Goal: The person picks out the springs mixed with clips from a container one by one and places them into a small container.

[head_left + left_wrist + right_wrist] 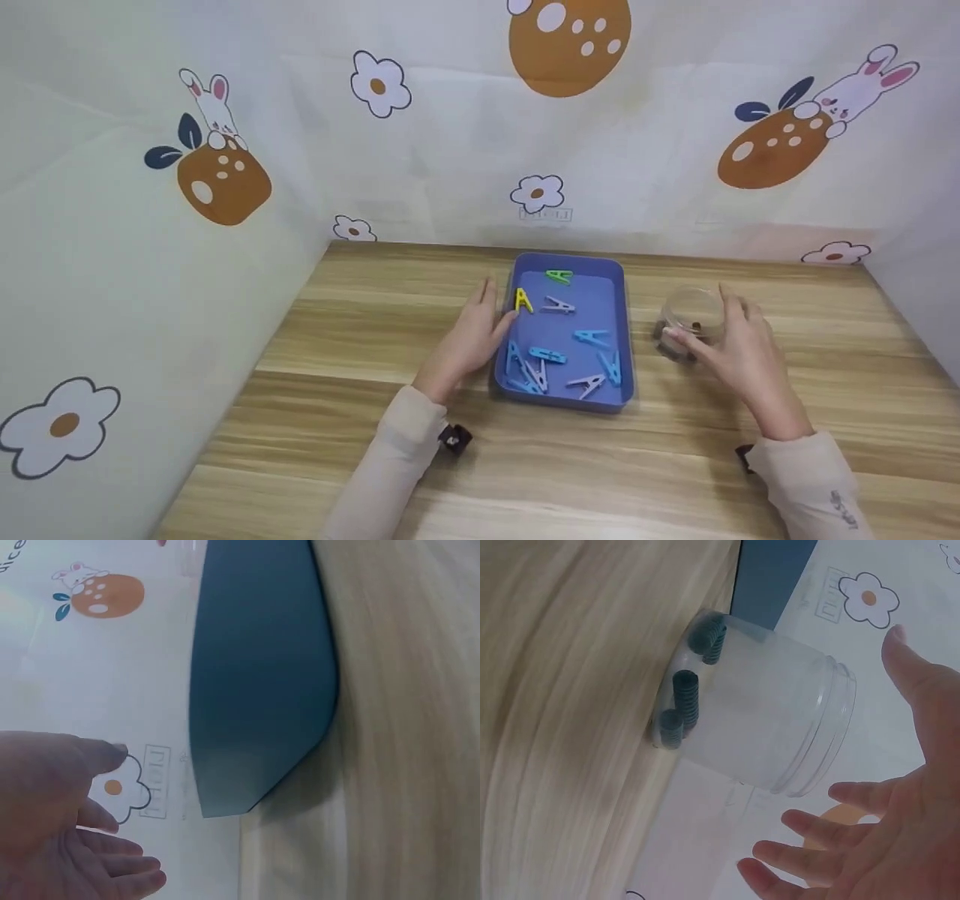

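Note:
A blue plastic tray (559, 326) holds several clothespins: a green clothespin (559, 277) at the far end, a yellow clothespin (523, 301) against the left wall, and blue and pale ones nearer. Beside the tray's left rim is my left hand (471, 334), fingers extended, holding nothing; the left wrist view shows a gap between it and the tray (262, 675). Right of the tray stands a clear, lidless jar (769, 705) with several dark, ridged, screw-like pieces (686, 697) at its bottom. My right hand (750, 356) is spread at the jar's mouth, apart from it in the right wrist view.
The wood-grain table (330, 420) meets a pale printed cloth (450, 150) hung behind and along both sides. Black wrist straps (454, 438) show at the sleeve cuffs.

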`<state>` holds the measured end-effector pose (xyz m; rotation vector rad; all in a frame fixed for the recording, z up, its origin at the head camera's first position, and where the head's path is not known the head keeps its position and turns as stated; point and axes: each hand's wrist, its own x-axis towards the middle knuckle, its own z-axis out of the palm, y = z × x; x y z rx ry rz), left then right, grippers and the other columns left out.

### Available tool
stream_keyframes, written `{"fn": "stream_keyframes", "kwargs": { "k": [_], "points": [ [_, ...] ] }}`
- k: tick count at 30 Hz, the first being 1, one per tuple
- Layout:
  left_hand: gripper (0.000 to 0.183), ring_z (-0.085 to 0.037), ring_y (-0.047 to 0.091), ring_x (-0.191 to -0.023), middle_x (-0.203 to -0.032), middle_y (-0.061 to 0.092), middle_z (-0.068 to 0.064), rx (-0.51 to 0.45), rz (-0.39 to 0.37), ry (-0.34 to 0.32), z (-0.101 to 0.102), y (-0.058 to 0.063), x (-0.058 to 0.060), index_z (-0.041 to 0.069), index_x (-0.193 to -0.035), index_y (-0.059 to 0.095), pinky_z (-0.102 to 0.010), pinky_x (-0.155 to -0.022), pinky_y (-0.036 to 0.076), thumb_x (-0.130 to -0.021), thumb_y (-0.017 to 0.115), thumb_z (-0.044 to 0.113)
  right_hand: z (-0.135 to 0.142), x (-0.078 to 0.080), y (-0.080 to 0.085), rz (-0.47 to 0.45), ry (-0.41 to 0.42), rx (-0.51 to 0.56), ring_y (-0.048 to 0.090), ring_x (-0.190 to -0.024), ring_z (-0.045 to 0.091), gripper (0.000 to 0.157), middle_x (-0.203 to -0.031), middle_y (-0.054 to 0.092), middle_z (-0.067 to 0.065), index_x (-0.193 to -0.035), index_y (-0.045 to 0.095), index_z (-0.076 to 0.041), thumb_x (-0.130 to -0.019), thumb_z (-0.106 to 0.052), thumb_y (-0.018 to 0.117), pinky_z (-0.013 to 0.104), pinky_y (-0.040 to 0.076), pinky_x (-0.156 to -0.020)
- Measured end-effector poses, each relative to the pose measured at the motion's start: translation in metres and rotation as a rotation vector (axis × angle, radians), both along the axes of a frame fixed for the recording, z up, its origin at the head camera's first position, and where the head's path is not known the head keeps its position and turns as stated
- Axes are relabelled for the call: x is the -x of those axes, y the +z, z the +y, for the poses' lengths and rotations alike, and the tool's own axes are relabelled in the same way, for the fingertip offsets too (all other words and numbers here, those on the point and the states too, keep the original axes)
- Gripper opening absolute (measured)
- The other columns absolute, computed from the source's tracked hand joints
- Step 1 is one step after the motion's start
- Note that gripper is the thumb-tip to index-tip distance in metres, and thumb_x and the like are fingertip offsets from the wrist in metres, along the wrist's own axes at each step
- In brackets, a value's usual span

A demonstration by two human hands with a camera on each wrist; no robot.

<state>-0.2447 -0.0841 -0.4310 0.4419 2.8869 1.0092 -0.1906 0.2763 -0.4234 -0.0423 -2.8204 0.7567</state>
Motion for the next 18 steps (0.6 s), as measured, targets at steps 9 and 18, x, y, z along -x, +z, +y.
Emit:
{"fn": "stream_keyframes", "kwargs": {
  "k": [9,18],
  "points": [
    [0.094,-0.035,0.014,-0.163,-0.176,0.013,-0.018,0.102,0.035,-0.022,0.003,0.003,0.000,0.007,-0.170,0.011,-0.058,-0.132,0.011,-0.105,0.053,0.059,0.006,-0.005,-0.003,-0.084,0.012,-0.031,0.009,-0.146,0.073,0.134,-0.163,0.007,0.048,-0.169,0.002,-0.005,-0.081,-0.070,0.079,0.095,0.013,-0.104],
    [0.103,-0.038,0.003,-0.163,-0.177,0.007,-0.017,0.174,0.054,0.005,0.002,-0.008,-0.006,0.014,-0.171,0.008,-0.067,-0.129,0.003,-0.099,0.055,0.070,0.007,-0.012,-0.011,-0.104,0.009,-0.076,0.004,-0.144,0.077,0.139,-0.165,0.002,0.046,-0.170,-0.004,-0.011,-0.078,-0.075,0.078,0.097,0.013,-0.101]
  ]
}}
